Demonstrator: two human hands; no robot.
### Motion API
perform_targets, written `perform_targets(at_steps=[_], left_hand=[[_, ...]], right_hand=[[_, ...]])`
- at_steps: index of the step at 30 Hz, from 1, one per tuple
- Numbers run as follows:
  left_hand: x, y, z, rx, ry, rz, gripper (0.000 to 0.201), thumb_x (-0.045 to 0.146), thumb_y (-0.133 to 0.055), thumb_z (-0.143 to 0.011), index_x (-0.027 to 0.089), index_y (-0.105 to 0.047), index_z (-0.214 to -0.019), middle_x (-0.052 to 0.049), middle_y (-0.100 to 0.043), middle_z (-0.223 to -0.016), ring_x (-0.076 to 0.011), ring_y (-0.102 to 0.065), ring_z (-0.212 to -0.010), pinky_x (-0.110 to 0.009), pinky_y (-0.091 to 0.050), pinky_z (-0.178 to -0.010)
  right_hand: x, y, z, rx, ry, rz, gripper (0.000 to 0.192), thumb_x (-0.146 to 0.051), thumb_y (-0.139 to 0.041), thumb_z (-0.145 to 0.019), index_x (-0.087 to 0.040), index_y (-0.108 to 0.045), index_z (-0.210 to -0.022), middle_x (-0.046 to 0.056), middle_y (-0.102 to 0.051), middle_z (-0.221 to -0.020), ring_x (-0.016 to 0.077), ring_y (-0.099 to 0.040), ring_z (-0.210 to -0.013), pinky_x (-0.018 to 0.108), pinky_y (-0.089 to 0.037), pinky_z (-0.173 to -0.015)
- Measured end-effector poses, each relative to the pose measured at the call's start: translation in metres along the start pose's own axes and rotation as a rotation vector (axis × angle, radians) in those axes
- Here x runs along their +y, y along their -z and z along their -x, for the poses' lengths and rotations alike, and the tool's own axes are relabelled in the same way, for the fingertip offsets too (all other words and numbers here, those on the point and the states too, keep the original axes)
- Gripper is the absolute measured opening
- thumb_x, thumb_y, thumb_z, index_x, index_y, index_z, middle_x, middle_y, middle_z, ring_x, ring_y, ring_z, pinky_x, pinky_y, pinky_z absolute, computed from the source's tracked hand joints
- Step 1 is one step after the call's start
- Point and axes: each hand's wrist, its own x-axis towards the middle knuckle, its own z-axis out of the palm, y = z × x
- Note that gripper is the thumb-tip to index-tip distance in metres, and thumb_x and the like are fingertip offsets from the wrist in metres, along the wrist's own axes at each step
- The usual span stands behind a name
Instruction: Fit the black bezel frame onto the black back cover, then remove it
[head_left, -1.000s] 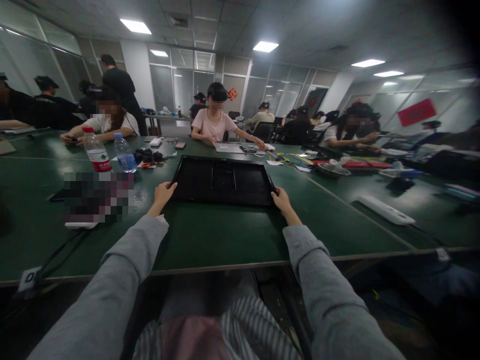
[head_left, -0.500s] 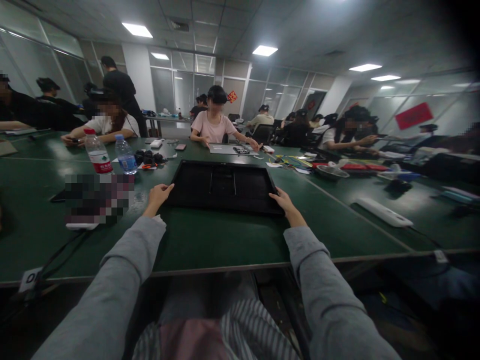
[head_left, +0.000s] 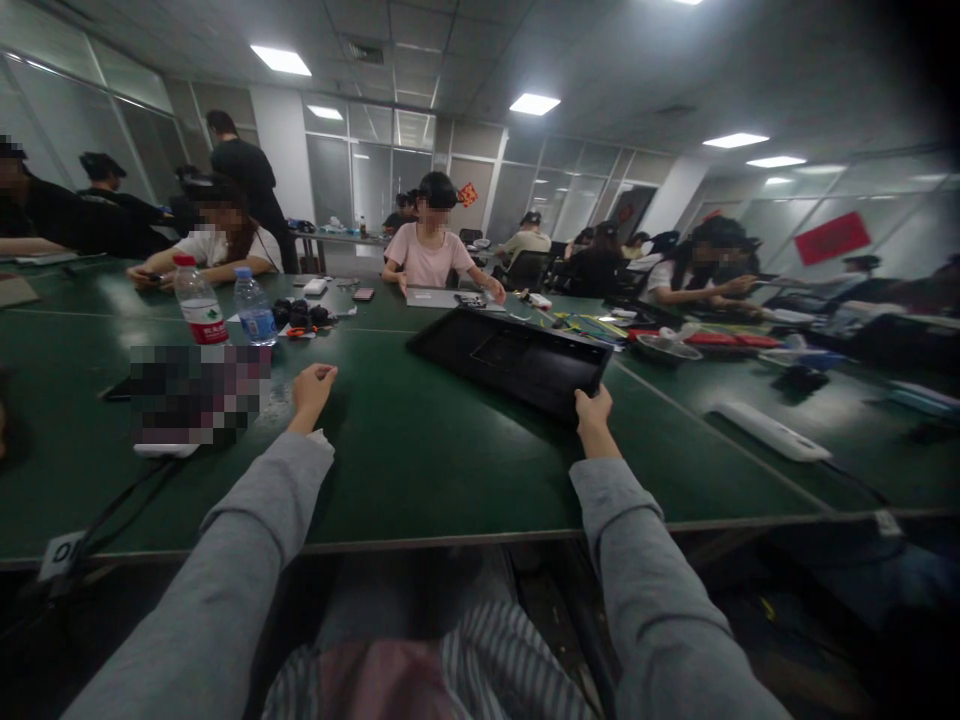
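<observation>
In the head view, my right hand [head_left: 595, 415] grips the near right corner of a black rectangular panel [head_left: 517, 365] with a raised rim, possibly a monitor's back cover. The panel is tilted: its right end is raised, while its far left corner is low near the green tabletop [head_left: 420, 480]. A rectangular outline shows on its middle. My left hand [head_left: 311, 392] is apart from the panel, to its left above the table. Its fingers are curled in toward the thumb, and I see nothing in them.
Two bottles [head_left: 201, 305] stand at the left, behind a pixelated patch. Black and orange items [head_left: 301, 315] lie beside them. A white power strip [head_left: 772, 430] is at the right. A person in pink [head_left: 427, 255] sits opposite, hands by a grey flat part. Cables and a bowl [head_left: 667, 347] lie beyond.
My left hand has let go of the panel's left edge. The panel has turned and tilted, its left end swinging away to the right, with my right hand still on its corner.
</observation>
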Motion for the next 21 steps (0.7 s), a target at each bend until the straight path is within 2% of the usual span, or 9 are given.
perform_targets(at_steps=[3, 5, 11, 15, 19, 20, 21], left_hand=[[0.001, 0.001, 0.0, -0.02, 0.025, -0.008, 0.04, 0.051, -0.057, -0.098, 0.02, -0.078, -0.113, -0.01, -0.082, -0.099, -0.0278, -0.074, -0.103, -0.034, -0.05, -0.085], [0.001, 0.001, 0.0, -0.034, 0.033, -0.02, 0.042, 0.054, -0.056, -0.098, 0.021, -0.078, -0.111, -0.01, -0.081, -0.097, -0.028, -0.074, -0.101, -0.034, -0.049, -0.082], [0.003, 0.001, 0.001, -0.049, 0.027, -0.042, 0.045, 0.057, -0.05, -0.099, 0.023, -0.079, -0.107, -0.008, -0.081, -0.092, -0.028, -0.073, -0.098, -0.034, -0.048, -0.08], [0.005, 0.003, 0.002, -0.067, 0.023, -0.044, 0.047, 0.055, -0.045, -0.101, 0.023, -0.08, -0.104, -0.008, -0.08, -0.089, -0.0272, -0.073, -0.093, -0.033, -0.048, -0.078], [0.007, 0.005, 0.002, -0.078, 0.016, -0.044, 0.047, 0.053, -0.045, -0.101, 0.023, -0.081, -0.103, -0.008, -0.08, -0.088, -0.0278, -0.073, -0.092, -0.034, -0.047, -0.076], [0.007, 0.005, 0.002, -0.078, 0.015, -0.045, 0.047, 0.053, -0.045, -0.101, 0.023, -0.081, -0.103, -0.008, -0.08, -0.089, -0.0278, -0.073, -0.092, -0.034, -0.047, -0.076], [0.007, 0.005, 0.002, -0.079, 0.016, -0.045, 0.046, 0.053, -0.045, -0.101, 0.023, -0.081, -0.103, -0.008, -0.08, -0.089, -0.0277, -0.073, -0.092, -0.033, -0.048, -0.076]], right_hand=[[-0.001, 0.011, -0.003, 0.2, -0.099, 0.104, 0.07, -0.012, -0.059, -0.077, -0.011, -0.055, -0.147, 0.02, -0.064, -0.142, 0.0298, -0.06, -0.136, 0.046, -0.044, -0.12], [-0.004, 0.018, -0.002, 0.3, -0.181, 0.116, 0.077, -0.01, -0.055, -0.081, -0.013, -0.043, -0.157, 0.022, -0.057, -0.151, 0.0304, -0.054, -0.144, 0.048, -0.039, -0.124], [-0.016, 0.041, 0.005, 0.476, -0.333, 0.11, 0.082, -0.004, -0.04, -0.09, -0.015, -0.016, -0.168, 0.028, -0.055, -0.151, 0.0299, -0.054, -0.146, 0.045, -0.036, -0.124], [-0.017, 0.05, 0.006, 0.501, -0.339, 0.134, 0.081, -0.003, -0.026, -0.091, -0.01, 0.001, -0.167, 0.034, -0.053, -0.148, 0.0312, -0.052, -0.147, 0.045, -0.036, -0.122], [-0.01, 0.053, 0.003, 0.59, -0.327, 0.068, 0.083, -0.004, -0.022, -0.086, -0.009, -0.005, -0.167, 0.037, -0.051, -0.147, 0.0363, -0.054, -0.145, 0.051, -0.039, -0.12], [-0.008, 0.054, 0.001, 0.61, -0.3, 0.064, 0.083, -0.004, -0.02, -0.084, -0.01, -0.007, -0.167, 0.037, -0.048, -0.149, 0.037, -0.054, -0.145, 0.053, -0.038, -0.12], [-0.007, 0.056, 0.0, 0.561, -0.207, 0.1, 0.084, -0.004, -0.016, -0.084, -0.01, -0.005, -0.166, 0.039, -0.045, -0.15, 0.0387, -0.052, -0.146, 0.057, -0.036, -0.121]])
